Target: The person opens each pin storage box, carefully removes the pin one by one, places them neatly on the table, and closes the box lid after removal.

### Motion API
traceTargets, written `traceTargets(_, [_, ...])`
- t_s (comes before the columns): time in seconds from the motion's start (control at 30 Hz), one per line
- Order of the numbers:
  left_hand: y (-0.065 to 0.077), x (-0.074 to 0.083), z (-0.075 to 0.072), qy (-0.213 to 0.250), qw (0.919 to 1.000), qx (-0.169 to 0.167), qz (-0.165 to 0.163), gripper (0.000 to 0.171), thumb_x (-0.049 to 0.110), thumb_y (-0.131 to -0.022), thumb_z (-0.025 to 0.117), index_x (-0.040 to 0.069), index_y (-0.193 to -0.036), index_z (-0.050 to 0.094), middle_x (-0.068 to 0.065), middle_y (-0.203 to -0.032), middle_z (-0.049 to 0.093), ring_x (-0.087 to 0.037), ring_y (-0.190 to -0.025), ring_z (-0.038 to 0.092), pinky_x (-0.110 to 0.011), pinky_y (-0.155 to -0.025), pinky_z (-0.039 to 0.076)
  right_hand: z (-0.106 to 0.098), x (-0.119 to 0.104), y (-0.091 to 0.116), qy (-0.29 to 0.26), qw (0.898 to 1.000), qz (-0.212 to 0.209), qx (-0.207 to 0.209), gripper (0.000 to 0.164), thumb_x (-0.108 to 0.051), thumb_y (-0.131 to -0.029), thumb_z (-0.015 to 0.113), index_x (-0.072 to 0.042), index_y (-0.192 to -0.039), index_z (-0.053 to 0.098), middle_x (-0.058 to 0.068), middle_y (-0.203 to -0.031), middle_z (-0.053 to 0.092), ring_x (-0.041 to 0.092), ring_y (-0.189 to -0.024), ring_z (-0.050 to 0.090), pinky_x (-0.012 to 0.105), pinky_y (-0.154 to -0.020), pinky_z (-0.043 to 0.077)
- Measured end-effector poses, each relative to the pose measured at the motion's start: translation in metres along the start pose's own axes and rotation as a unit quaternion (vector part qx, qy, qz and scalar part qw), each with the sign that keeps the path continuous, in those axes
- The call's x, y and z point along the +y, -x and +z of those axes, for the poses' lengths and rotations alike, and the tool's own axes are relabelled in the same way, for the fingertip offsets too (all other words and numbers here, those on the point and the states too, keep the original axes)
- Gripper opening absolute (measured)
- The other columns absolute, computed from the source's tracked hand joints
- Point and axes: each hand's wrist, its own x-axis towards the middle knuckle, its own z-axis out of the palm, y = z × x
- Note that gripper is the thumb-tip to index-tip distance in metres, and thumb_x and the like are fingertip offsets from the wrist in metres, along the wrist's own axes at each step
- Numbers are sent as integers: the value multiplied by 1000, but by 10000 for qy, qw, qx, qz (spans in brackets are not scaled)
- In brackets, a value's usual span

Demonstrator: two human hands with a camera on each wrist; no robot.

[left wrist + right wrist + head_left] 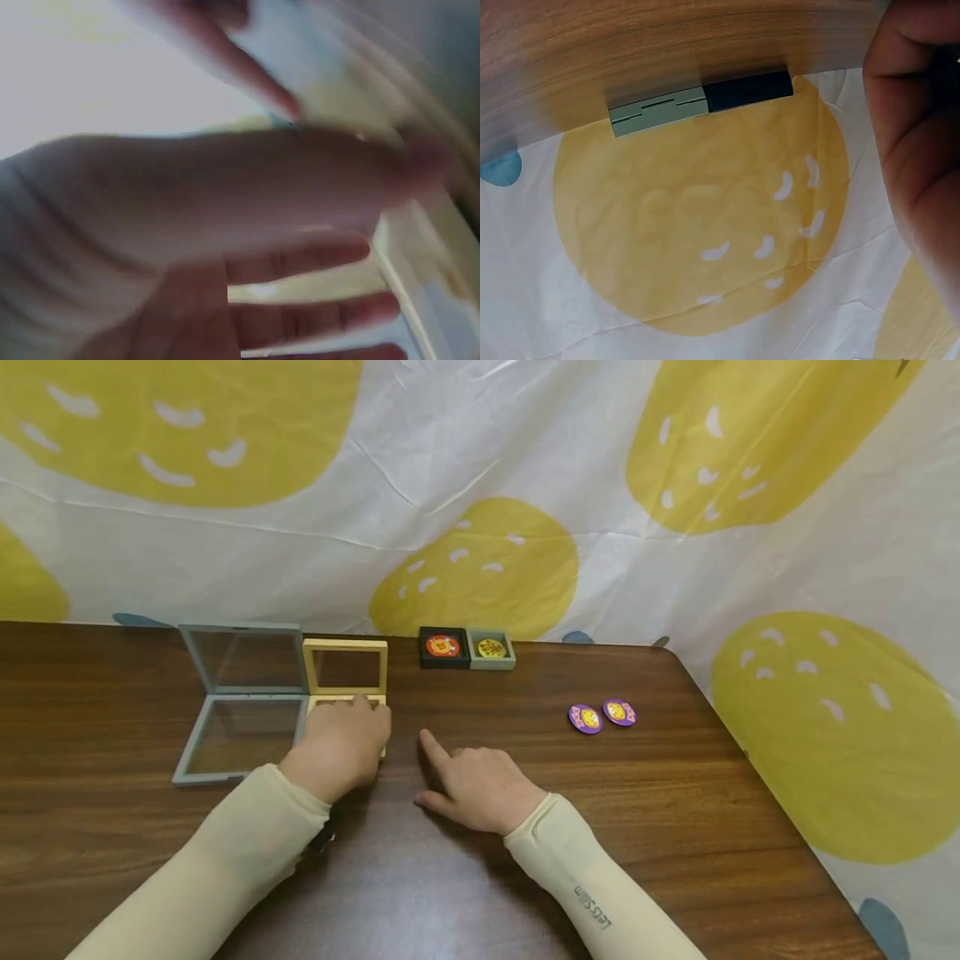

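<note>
My left hand (341, 743) is over the lower half of a small yellow hinged display frame (345, 645) with clear windows, whose lid stands up. In the left wrist view, blurred, its fingers (300, 259) lie extended by the frame's rim; I see nothing held. Joined on the left is a larger grey-blue display frame (197, 735), its lid raised too. To the right, my right hand (483, 787) hovers near the table with its index finger straight, thumb apart and other fingers bent, holding nothing. Two purple round badges (585, 719) lie farther right.
At the table's back edge, a black square case (430, 658) with a red round piece adjoins a grey-green case (507, 663) with a yellow one. Behind the wooden table (675, 777) hangs a white curtain (622, 577) with yellow shapes.
</note>
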Motion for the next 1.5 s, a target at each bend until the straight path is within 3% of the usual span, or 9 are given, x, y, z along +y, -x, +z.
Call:
traceTargets(0.2, [21, 33, -8, 162, 9947, 28, 1015, 56, 39, -74, 77, 1, -112, 63, -16, -111, 63, -32, -101, 60, -49, -79, 51, 0, 0, 0, -109, 9999, 130, 29, 53, -51, -91, 53, -16, -131, 54, 2, -75, 68, 19, -71, 67, 36, -53, 49])
traceTargets(0.27, [26, 43, -6, 332, 9928, -96, 1146, 50, 42, -72, 78, 3, -103, 68, -14, -106, 67, -31, -96, 63, -49, -79, 51, -1, 0, -1, -346, 9984, 430, -117, 49, -47, -92, 52, -19, -132, 54, 2, -76, 69, 19, -73, 67, 36, -51, 47])
traceTargets(0.43, [27, 59, 5, 343, 9946, -336, 921, 69, 58, -73, 71, 1, -111, 66, -21, -117, 65, -35, -103, 65, -47, -83, 53, -3, 3, -4, -547, 9866, 1512, -278, 50, -49, -92, 50, -19, -132, 53, 8, -99, 72, 26, -87, 69, 43, -58, 51])
traceTargets(0.57, [24, 67, 15, -12, 9957, -548, 748, 100, 71, -68, 65, -3, -132, 52, -28, -133, 53, -39, -117, 58, -44, -89, 52, -5, 12, -5, -810, 9778, 1910, -303, 53, -52, -89, 54, -15, -127, 56, 11, -108, 70, 30, -94, 68, 46, -66, 53])
traceTargets(0.8, [20, 76, 20, -477, 9934, -682, 785, 107, 72, -59, 70, -3, -133, 51, -29, -135, 51, -42, -127, 49, -47, -101, 45, -12, 27, -6, -1281, 9728, 1911, -283, 54, -50, -87, 59, -15, -129, 57, 14, -118, 63, 32, -103, 63, 49, -74, 52])
traceTargets(0.93, [20, 78, 23, -586, 9929, -611, 837, 100, 73, -57, 70, 3, -127, 58, -18, -132, 58, -40, -127, 50, -54, -103, 40, -18, 35, -10, -1327, 9722, 1915, -224, 54, -49, -86, 61, -14, -127, 58, 14, -117, 62, 31, -104, 62, 48, -76, 52])
traceTargets(1.07, [18, 79, 25, -657, 9920, -637, 866, 95, 73, -56, 71, 6, -123, 61, -11, -129, 61, -38, -127, 50, -56, -100, 41, -29, 46, -21, -1392, 9662, 2167, 94, 55, -45, -86, 63, -13, -130, 56, 13, -122, 61, 30, -109, 60, 48, -82, 51])
traceTargets(1.23, [19, 79, 28, -678, 9916, -753, 807, 95, 72, -56, 71, 6, -123, 62, -14, -129, 61, -40, -126, 49, -55, -97, 43, -36, 49, -56, -1260, 9648, 2304, 124, 55, -42, -87, 63, -15, -134, 53, 14, -132, 55, 31, -115, 57, 48, -85, 52])
traceTargets(1.5, [15, 82, 27, -721, 9912, -795, 774, 97, 73, -56, 71, 8, -127, 59, -13, -132, 59, -40, -129, 47, -54, -98, 43, -36, 53, -114, -495, 9815, 1847, -109, 50, -27, -92, 58, -19, -140, 46, 9, -131, 55, 25, -112, 59, 43, -79, 54])
